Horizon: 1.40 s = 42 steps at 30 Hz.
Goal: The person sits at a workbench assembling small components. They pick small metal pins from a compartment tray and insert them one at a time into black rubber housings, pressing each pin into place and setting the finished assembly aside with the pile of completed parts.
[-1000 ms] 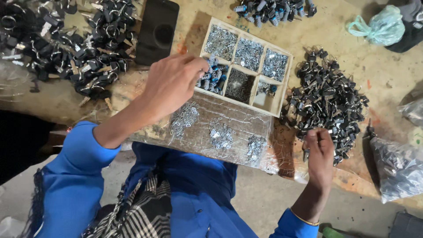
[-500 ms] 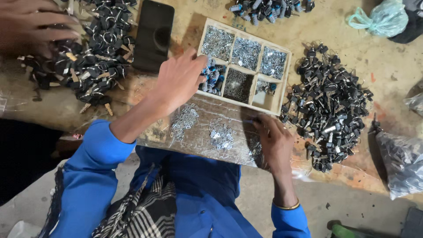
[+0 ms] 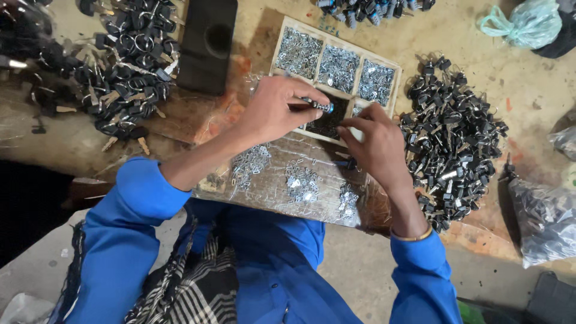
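My left hand (image 3: 277, 110) pinches a small silver-and-blue cylindrical part (image 3: 318, 106) over a wooden compartment tray (image 3: 282, 35) full of tiny metal pieces. My right hand (image 3: 373, 143) is beside it, fingertips close to the part's end; a small dark piece shows under its palm, and I cannot tell whether it grips anything. Both hands hover above a clear plastic sheet (image 3: 277, 180) carrying little heaps of silver parts. Blue sleeves cover both arms.
A pile of black keys (image 3: 456, 141) lies at the right, another heap of black keys (image 3: 114, 66) at the left. A black rectangular block (image 3: 207, 45) sits beside the tray. Plastic bags (image 3: 543, 219) rest at the right edge, a green bag (image 3: 528, 24) at the top right.
My left hand lifted the small cylindrical part out of the tray. My right hand moved from the key pile at the right up to meet it. Another person's hand at the top left is gone.
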Motion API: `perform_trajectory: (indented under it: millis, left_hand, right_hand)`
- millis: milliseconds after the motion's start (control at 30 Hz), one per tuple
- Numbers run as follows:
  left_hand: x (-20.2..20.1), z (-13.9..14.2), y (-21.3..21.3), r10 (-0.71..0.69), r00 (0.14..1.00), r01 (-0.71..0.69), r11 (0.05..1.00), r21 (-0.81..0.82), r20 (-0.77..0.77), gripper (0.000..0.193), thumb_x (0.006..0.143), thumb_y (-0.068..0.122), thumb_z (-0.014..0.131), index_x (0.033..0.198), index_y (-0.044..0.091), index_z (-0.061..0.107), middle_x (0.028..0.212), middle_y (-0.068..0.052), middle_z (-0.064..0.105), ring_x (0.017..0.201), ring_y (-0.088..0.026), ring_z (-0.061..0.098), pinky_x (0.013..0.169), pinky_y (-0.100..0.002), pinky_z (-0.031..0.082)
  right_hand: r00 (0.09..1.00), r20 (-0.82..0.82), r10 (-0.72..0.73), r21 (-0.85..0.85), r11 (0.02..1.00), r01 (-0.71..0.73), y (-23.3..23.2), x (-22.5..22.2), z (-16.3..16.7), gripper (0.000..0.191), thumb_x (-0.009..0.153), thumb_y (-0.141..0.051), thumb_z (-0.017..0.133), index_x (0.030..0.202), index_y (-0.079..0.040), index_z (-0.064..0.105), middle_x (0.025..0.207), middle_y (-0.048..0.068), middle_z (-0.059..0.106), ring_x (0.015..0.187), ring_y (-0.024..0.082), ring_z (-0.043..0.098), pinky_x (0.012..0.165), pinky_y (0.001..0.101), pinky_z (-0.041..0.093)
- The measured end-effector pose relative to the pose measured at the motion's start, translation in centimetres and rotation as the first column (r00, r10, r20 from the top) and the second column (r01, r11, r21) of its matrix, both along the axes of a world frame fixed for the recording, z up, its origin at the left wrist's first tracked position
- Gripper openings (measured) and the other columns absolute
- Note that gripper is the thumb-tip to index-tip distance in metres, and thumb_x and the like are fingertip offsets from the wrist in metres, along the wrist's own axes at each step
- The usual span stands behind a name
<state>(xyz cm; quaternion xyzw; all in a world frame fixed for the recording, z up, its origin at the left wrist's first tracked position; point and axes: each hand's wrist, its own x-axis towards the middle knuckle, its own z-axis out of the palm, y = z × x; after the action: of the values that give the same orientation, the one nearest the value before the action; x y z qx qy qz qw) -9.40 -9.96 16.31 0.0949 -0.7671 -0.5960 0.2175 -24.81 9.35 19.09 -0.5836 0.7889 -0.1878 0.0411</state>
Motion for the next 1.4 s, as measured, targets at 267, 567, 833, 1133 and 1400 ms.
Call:
perform_trajectory:
  millis: [267,567,833,1133,1400]
  left_hand:
    - [-0.2,-2.6,1.6,0.065,0.998,-0.065,0.984,0.165,0.008,0.023,0.087,0.002,0.080,0.110,0.003,0.077,0.109,-0.010,0.079,0.097,-0.018,0.079,0.088,-0.028,0.066]
    - [0.0,-1.5,2.3,0.120,0.993,-0.121,0.984,0.127,0.019,0.024,0.088,0.009,0.082,0.111,0.005,0.078,0.100,-0.009,0.081,0.085,-0.012,0.080,0.075,-0.025,0.066]
    - [0.4,-0.4,2.7,0.159,0.984,-0.171,0.969,0.177,0.082,0.024,0.088,0.011,0.083,0.111,0.005,0.078,0.094,-0.008,0.081,0.082,-0.011,0.079,0.074,-0.024,0.066]
    - [0.7,-0.3,2.5,0.122,0.981,-0.153,0.963,0.220,0.148,0.026,0.088,0.012,0.081,0.113,0.004,0.077,0.094,-0.009,0.082,0.083,-0.011,0.079,0.075,-0.024,0.065]
    - [0.6,-0.4,2.2,0.102,0.990,-0.117,0.980,0.161,0.096,0.026,0.089,0.011,0.082,0.113,0.002,0.077,0.098,-0.010,0.081,0.087,-0.013,0.080,0.078,-0.025,0.066]
  right_hand:
    - [0.975,0.211,0.068,0.030,0.997,-0.076,-2.4,-1.0,0.5,0.011,0.087,-0.012,0.081,0.095,-0.007,0.076,0.090,0.011,0.063,0.084,0.030,0.067,0.072,0.0402,0.051]
    - [0.903,0.428,-0.021,-0.091,0.994,0.066,-2.1,-1.0,0.3,0.009,0.105,-0.006,0.069,0.108,0.000,0.063,0.099,0.009,0.059,0.083,0.020,0.056,0.074,0.0341,0.046]
    - [0.936,0.351,-0.022,-0.119,0.991,0.068,-2.1,-0.4,0.4,0.008,0.100,-0.002,0.073,0.105,0.000,0.067,0.099,0.007,0.066,0.078,0.013,0.056,0.069,0.0285,0.044]
    - [0.923,0.368,0.112,-0.226,0.974,-0.029,-2.1,0.7,0.9,0.010,0.102,0.002,0.072,0.109,0.001,0.064,0.108,0.011,0.067,0.088,0.019,0.065,0.077,0.0291,0.052]
    - [0.950,0.301,0.082,-0.195,0.980,-0.022,-2.3,1.2,1.4,0.011,0.102,0.003,0.072,0.110,0.001,0.064,0.108,0.012,0.069,0.084,0.020,0.068,0.072,0.0305,0.054]
